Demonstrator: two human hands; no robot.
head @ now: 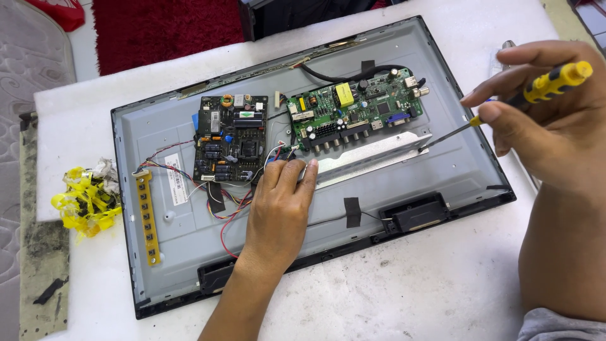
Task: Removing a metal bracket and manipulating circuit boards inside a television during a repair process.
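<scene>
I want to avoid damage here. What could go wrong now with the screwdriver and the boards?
1. The screwdriver tip rests on the metal bracket just below the green board; a slip could scratch its parts.
2. The left hand lies on loose coloured wires beside the black board; pressing or pulling might strain them.
3. The right hand holds the tool slanted, so it may skid.

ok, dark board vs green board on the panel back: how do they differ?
The dark board is black, roughly square and sits left; the green board is wider and sits right. The green board has connectors along its lower edge above a metal bracket; the dark board does not. Both lie flat on the grey back panel, with wires attached.
</scene>
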